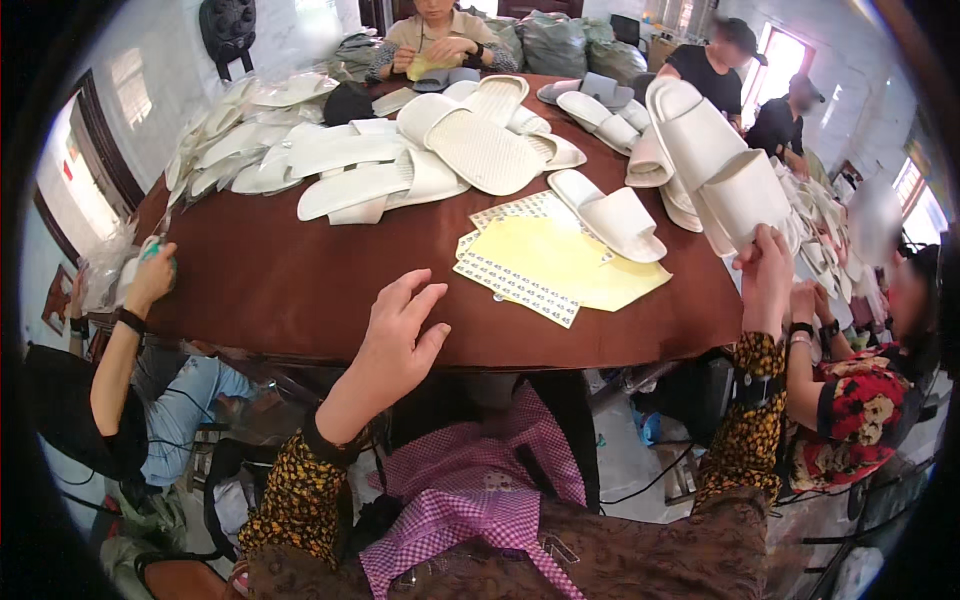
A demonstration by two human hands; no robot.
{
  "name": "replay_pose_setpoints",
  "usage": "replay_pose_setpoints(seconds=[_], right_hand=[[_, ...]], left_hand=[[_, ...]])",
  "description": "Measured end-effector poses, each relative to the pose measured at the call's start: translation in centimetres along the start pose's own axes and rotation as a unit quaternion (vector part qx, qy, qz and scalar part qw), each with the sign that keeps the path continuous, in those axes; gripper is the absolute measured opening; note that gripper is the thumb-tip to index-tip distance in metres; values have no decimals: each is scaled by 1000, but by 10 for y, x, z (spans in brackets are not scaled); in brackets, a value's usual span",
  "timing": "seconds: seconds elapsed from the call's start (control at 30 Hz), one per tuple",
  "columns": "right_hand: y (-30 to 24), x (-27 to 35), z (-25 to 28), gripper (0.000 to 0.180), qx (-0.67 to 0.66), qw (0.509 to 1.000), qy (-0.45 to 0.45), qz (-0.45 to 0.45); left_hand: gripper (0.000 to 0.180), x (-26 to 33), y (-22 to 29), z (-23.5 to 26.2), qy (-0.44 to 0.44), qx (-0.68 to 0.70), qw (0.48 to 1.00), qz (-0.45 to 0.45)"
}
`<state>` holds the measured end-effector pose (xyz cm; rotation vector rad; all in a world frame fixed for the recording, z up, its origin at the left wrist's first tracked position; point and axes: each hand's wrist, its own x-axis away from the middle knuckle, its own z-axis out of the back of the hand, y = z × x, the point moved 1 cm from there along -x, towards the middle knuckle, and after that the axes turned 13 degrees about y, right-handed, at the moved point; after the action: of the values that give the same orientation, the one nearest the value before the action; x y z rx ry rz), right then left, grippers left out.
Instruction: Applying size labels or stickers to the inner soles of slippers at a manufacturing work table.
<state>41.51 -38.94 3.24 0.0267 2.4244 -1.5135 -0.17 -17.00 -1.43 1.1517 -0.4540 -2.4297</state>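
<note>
My right hand (766,280) grips white slide slippers (715,165) at one end and holds them tilted up above the table's right edge. It looks like a pair pressed together. My left hand (388,340) hovers near the front edge of the table, fingers spread, with nothing in it. Beyond it lie white sheets of small printed stickers (520,293) and a yellow sheet (550,255). One white slipper (612,218) rests on the yellow sheet's far right part. A loose heap of white slippers (470,150) spreads across the middle of the table.
Slippers in clear bags (260,125) pile up at the table's (330,290) far left. Co-workers sit at the far side, left and right. A hand (153,275) at the left edge holds a wrapped slipper. Grey slippers (600,90) lie at the back right. Stuffed sacks (555,45) stand behind.
</note>
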Motion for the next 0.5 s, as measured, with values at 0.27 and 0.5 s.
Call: replay_pose_setpoints(seconds=[0.27,0.5], right_hand=[[84,-20,-22,25,104,988,-71,-91],[75,-13,-20,26,95,993,-55,-48]], left_hand=[[40,-7,-44,23,20,-33,999,35],[39,-36,-106,51,125,-38,986,102]])
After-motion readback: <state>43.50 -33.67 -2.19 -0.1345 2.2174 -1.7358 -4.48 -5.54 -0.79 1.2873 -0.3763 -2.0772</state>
